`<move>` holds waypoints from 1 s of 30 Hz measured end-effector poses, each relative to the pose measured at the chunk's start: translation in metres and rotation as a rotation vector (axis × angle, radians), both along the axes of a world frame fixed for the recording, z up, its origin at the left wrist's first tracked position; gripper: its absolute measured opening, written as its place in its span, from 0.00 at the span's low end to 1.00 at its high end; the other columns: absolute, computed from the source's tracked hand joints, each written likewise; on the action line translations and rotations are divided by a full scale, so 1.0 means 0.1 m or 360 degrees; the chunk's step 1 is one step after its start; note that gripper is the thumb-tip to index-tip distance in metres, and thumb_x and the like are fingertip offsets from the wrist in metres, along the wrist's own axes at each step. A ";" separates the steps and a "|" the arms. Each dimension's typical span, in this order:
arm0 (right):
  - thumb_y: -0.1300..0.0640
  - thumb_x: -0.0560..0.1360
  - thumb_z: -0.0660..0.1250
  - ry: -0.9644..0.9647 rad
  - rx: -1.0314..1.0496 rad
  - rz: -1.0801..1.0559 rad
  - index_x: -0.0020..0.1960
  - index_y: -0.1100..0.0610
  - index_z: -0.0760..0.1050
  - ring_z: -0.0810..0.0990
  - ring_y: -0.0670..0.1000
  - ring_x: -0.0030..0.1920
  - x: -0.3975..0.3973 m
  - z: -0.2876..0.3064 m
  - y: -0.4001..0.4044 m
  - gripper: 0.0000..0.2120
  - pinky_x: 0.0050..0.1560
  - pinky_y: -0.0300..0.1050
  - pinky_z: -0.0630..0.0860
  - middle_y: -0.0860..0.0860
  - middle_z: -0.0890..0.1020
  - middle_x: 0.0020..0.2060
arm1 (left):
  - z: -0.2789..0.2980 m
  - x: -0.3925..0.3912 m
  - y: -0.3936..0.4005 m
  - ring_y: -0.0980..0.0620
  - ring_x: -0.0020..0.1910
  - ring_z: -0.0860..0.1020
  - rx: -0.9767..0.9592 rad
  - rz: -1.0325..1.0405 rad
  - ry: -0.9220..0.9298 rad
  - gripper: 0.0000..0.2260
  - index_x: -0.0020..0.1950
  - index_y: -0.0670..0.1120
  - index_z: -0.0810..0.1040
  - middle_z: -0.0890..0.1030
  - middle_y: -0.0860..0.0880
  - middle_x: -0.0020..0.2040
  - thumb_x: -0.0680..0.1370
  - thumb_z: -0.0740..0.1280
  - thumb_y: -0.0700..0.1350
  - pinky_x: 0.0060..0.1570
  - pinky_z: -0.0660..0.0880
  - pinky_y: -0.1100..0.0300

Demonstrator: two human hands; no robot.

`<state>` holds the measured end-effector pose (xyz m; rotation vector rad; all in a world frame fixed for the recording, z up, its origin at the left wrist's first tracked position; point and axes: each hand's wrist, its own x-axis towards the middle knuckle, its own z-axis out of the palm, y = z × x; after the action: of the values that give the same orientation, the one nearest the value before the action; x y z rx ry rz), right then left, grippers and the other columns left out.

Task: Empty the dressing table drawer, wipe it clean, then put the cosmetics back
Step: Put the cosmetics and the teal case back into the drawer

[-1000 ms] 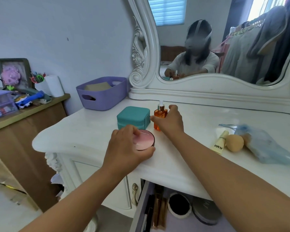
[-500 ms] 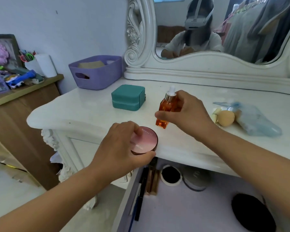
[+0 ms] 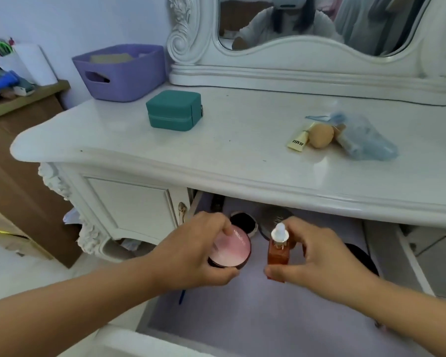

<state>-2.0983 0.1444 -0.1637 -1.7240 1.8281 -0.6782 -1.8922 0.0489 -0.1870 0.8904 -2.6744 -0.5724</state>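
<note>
The drawer (image 3: 255, 320) of the white dressing table (image 3: 216, 150) stands pulled out, its floor lined in pale lilac. My left hand (image 3: 198, 253) grips a round pink compact (image 3: 233, 247) over the drawer's left part. Beside it, my right hand (image 3: 317, 256) holds an upright orange dropper bottle (image 3: 278, 251) with a white cap. Behind them in the drawer lie a black round compact (image 3: 242, 221), a grey round one (image 3: 273, 219) and a dark round item (image 3: 363, 256) partly hidden by my right hand.
On the tabletop sit a teal zip case (image 3: 174, 109), a purple basket (image 3: 119, 70), a cream tube (image 3: 298, 140), a beige sponge (image 3: 321, 135) and a clear pouch (image 3: 363, 137). A mirror (image 3: 319, 19) rises behind. A wooden cabinet (image 3: 18, 119) stands left.
Both hands have come down from the tabletop into the open drawer, the left carrying the pink compact and the right the orange dropper bottle. The view has tilted downward.
</note>
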 end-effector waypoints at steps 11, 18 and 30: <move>0.48 0.63 0.75 0.0044 0.0049 -0.0221 0.40 0.45 0.66 0.76 0.41 0.38 -0.07 -0.57 -0.20 0.17 0.37 0.34 0.72 0.41 0.75 0.36 | -0.41 -0.36 -0.13 0.56 0.62 0.65 0.0113 -0.0210 -0.0390 0.28 0.66 0.51 0.64 0.68 0.53 0.64 0.70 0.70 0.51 0.57 0.67 0.62; 0.46 0.63 0.76 -0.0051 0.0015 -0.0148 0.49 0.46 0.69 0.75 0.39 0.41 -0.04 -0.64 -0.19 0.20 0.40 0.30 0.72 0.40 0.75 0.41 | -0.51 -0.38 -0.12 0.55 0.64 0.63 -0.0012 -0.0166 -0.0463 0.28 0.66 0.53 0.63 0.68 0.54 0.65 0.70 0.69 0.55 0.58 0.58 0.64; 0.52 0.67 0.73 -0.0104 0.0079 -0.0113 0.47 0.41 0.65 0.75 0.38 0.40 -0.03 -0.67 -0.14 0.18 0.37 0.26 0.69 0.41 0.75 0.42 | -0.50 -0.30 -0.15 0.54 0.68 0.61 -0.0143 -0.0104 -0.0480 0.34 0.71 0.55 0.60 0.65 0.55 0.68 0.68 0.68 0.58 0.65 0.53 0.62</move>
<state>-2.1016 0.1303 -0.2306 -1.5935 1.8525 -0.7032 -1.9224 0.0342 -0.2369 0.9323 -2.9802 -0.3511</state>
